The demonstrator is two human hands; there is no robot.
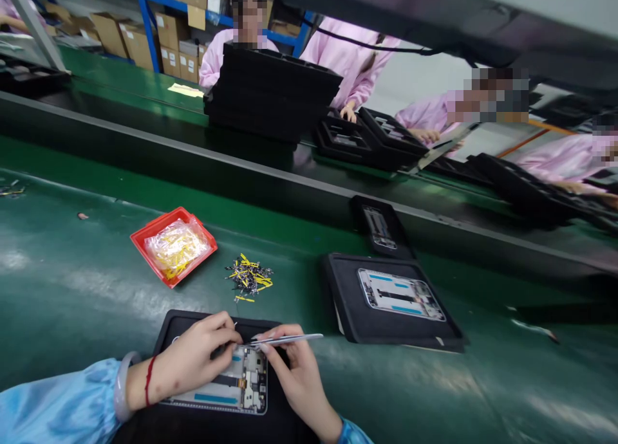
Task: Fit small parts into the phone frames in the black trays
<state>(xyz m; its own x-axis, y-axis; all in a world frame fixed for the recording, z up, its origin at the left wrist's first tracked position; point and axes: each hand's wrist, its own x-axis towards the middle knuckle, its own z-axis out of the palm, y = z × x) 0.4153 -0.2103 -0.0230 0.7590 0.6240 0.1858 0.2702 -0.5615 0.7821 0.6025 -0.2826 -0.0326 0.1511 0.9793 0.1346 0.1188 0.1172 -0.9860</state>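
An opened phone frame (226, 392), its circuit board and blue strips showing, lies on a black tray (164, 341) right below my hands. My left hand (200, 354) rests over the frame's left part with fingers pinched at its upper edge; what they hold, if anything, is hidden. Silver tweezers (294, 338) are gripped between the fingers and thumb of my right hand (294, 367). Their tips point left at the frame's top edge, close to my left fingertips. Beyond the tray is a loose pile of small yellow and black flex parts (248, 277).
A red bin (168, 282) holds bagged yellow parts. To the right, another phone frame (403, 294) sits on black trays (347, 325), with a further frame (379, 226) behind. Past a raised metal rail (270, 167), co-workers in pink work beside stacked black trays (270, 90).
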